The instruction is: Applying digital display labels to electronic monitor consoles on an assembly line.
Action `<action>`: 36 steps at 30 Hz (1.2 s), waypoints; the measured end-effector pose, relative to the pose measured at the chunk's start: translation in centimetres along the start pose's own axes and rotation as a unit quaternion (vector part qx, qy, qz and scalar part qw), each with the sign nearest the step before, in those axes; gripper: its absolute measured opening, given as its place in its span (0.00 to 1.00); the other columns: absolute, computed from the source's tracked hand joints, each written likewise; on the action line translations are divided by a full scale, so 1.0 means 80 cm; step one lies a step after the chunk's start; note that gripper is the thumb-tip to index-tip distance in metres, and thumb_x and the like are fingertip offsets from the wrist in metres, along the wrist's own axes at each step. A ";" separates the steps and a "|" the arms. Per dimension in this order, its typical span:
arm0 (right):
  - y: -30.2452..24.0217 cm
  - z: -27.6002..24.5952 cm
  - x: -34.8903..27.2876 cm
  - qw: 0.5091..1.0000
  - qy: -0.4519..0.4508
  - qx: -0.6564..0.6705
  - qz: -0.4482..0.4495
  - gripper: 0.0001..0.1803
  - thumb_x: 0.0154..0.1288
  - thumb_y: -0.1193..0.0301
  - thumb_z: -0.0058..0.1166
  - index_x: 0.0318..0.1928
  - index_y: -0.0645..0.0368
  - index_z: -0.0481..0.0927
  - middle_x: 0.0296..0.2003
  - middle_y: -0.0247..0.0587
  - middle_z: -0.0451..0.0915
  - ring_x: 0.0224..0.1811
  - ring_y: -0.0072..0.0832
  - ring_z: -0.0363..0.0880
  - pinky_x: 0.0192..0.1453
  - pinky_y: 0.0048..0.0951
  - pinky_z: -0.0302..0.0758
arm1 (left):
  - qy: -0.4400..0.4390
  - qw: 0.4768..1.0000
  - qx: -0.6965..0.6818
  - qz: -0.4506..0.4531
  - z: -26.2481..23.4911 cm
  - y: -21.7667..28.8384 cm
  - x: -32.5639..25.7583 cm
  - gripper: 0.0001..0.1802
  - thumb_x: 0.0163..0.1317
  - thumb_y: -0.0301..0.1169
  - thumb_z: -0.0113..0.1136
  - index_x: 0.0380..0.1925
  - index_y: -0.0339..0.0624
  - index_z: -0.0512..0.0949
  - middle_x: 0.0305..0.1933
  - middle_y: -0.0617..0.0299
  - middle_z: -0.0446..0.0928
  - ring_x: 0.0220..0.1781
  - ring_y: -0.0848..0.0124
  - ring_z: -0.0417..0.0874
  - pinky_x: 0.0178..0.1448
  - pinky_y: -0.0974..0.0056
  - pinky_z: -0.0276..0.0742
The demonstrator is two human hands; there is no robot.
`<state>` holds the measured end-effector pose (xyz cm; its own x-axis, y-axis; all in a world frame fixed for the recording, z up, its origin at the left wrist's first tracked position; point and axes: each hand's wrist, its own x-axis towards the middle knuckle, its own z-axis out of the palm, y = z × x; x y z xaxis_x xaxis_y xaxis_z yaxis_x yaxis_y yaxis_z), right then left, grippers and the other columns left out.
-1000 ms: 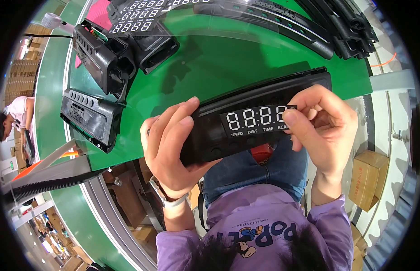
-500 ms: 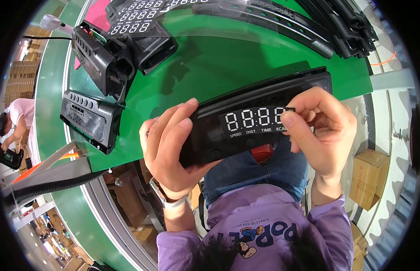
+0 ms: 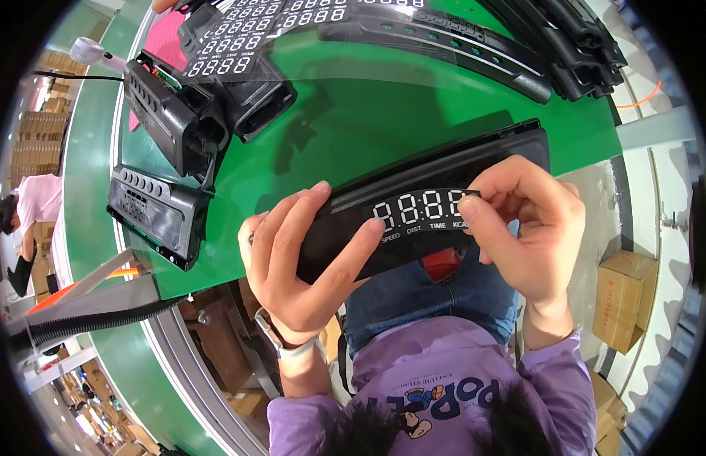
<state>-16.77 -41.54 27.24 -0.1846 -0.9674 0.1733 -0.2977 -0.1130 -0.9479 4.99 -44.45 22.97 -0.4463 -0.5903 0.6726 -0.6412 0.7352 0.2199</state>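
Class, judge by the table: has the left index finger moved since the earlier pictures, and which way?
Yes: against the table, the left index finger has swung right, its tip now over the left end of the strip.

I can see the person's forearms (image 3: pixel 307 374) set well apart, both pointing forward from the body. The left hand (image 3: pixel 292 262) lies spread with its back showing, forefinger (image 3: pixel 351 254) stretched out apart from the other fingers. Across from it, the right hand (image 3: pixel 531 228) turns inward, thumb (image 3: pixel 486 228) and forefinger pinched together, the remaining fingers curled.
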 end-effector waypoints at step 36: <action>0.014 0.010 0.006 0.983 0.031 -0.120 -0.138 0.06 0.54 0.84 0.61 0.27 0.64 0.78 0.17 0.29 0.73 0.16 0.11 0.68 0.19 0.15 0.61 | -0.008 1.000 -0.009 0.000 -0.003 0.004 0.000 0.33 0.26 0.33 0.76 0.43 0.60 0.86 0.49 0.50 0.80 0.47 0.57 0.81 0.44 0.58 0.71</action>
<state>-16.42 -42.30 26.00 -0.1200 -0.8905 0.4389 -0.5562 -0.3059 -0.7727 4.93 -44.18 23.22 -0.4560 -0.5959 0.6610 -0.6307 0.7404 0.2324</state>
